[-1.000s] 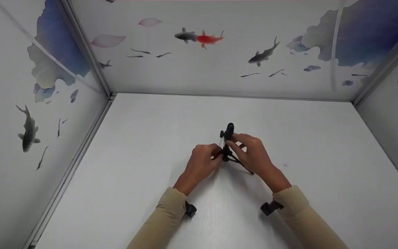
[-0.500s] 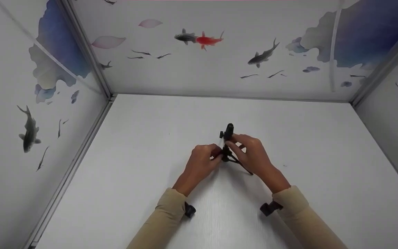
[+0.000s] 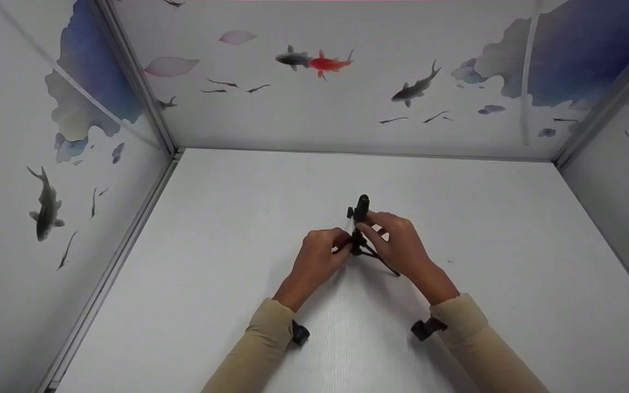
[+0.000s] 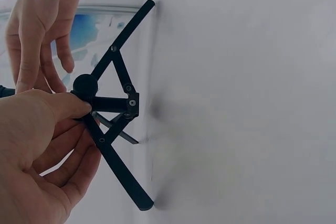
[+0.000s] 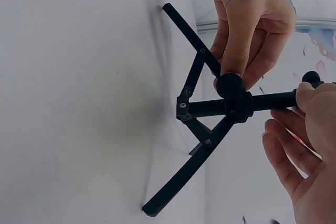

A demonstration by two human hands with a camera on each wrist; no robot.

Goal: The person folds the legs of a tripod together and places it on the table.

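A small black tripod (image 3: 363, 206) stands near the middle of the white table, legs spread. My left hand (image 3: 320, 251) pinches its hub beside a round knob (image 4: 85, 86); the thumb lies by the knob and the other fingers curl behind a leg (image 4: 123, 174). Higher up, my right hand (image 3: 399, 243) holds the centre column (image 5: 273, 100) between thumb and fingers, just under the tripod's top. A smaller knob (image 5: 311, 78) shows beside the right thumb. Fingers partly cover the hub in the head view.
The white tabletop (image 3: 227, 202) is bounded by a back panel (image 3: 347, 120) and side panels printed with fish. A black wrist camera (image 3: 300, 332) sits at the left cuff, another wrist camera (image 3: 427, 329) at the right cuff.
Almost nothing differs; both hands keep their hold on the tripod in the same place. The whole head view has shifted very slightly.
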